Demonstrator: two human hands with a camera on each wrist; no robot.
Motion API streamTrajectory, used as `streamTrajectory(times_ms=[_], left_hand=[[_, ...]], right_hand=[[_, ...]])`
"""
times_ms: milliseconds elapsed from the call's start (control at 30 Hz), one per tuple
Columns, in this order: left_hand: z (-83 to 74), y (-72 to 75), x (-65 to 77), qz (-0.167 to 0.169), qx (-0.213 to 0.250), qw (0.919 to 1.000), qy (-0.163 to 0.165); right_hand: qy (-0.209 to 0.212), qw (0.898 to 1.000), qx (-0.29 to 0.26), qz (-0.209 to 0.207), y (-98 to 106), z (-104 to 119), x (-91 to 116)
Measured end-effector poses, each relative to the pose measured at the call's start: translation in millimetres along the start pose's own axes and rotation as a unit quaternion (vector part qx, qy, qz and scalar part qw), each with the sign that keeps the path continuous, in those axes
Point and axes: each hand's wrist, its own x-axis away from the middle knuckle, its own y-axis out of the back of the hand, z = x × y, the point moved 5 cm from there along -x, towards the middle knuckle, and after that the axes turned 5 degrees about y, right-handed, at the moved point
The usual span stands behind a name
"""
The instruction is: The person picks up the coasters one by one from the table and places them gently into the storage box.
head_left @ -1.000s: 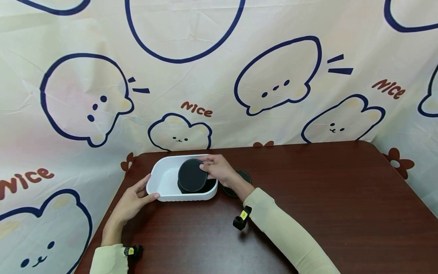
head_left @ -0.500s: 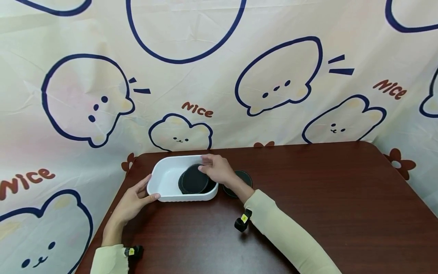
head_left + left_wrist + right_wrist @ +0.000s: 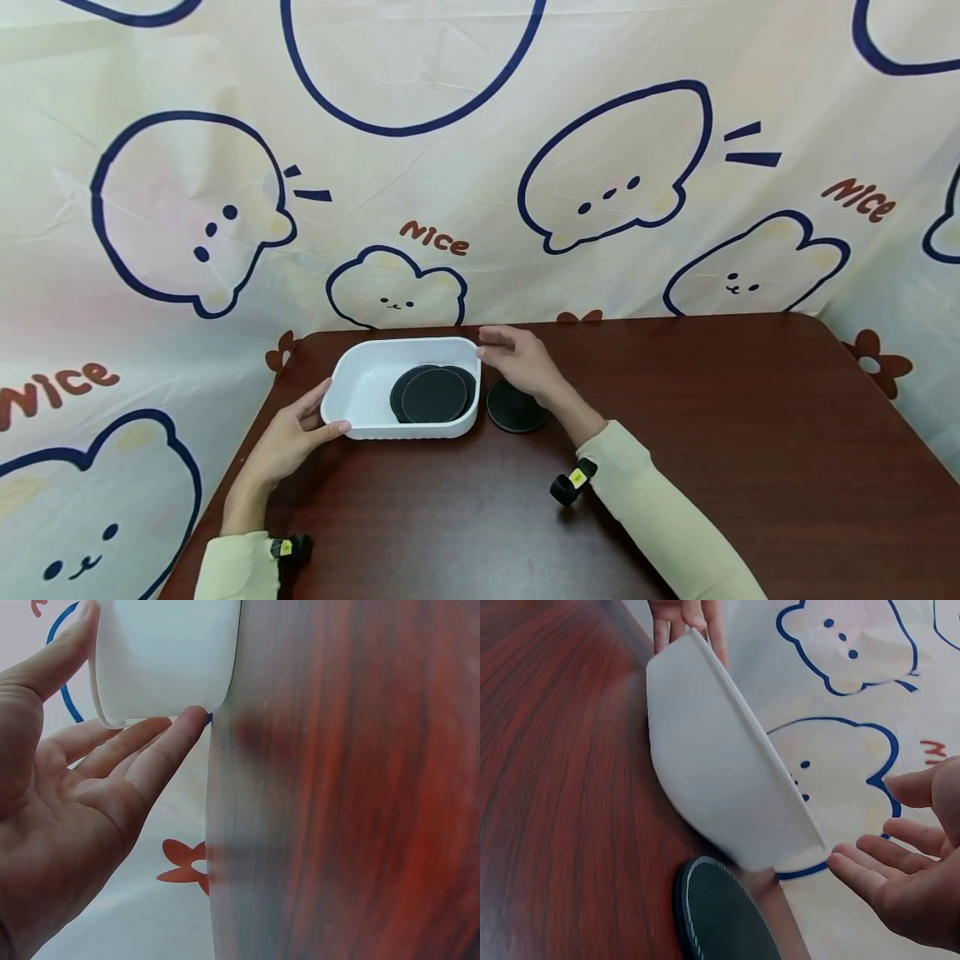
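A white plastic basin (image 3: 358,396) with rounded corners stands at the table's back left. My left hand (image 3: 287,443) holds its left end, thumb at the front corner and fingers along the end wall. In the left wrist view, fingertips (image 3: 193,717) touch the basin's outer wall. Several round black coasters (image 3: 435,395) lie overlapped inside, toward the right end. Just outside the basin's right wall, more dark round coasters (image 3: 724,911) with pale stitched edges lie stacked on the table. Above these, my right hand (image 3: 525,362) hovers with loosely extended fingers, holding nothing, its fingertips near the basin's right rim.
The brown wood-grain table (image 3: 675,450) extends to the right and toward the front. A cloth backdrop (image 3: 495,275) with cartoon bears hangs right behind the table's back edge. Each sleeve has a small black wrist camera (image 3: 573,482).
My right hand has let go of a black coaster, which now lies flat on the others in the basin. It has moved right, out past the basin's rim. The left hand stays put.
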Motion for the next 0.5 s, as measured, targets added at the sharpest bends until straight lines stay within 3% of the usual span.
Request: streamTrajectory(times_ms=[233,500], left_hand=[[0.0,0.3,0.1,0.002,0.005,1.0000,-0.004],[0.2,-0.5,-0.3,0.001,0.000,1.0000,-0.001]], right_hand=[[-0.012,0.999,-0.042,0.004,17.1,-14.6,7.7],[-0.004,0.999,-0.050,0.005,30.4,-26.8,15.5]])
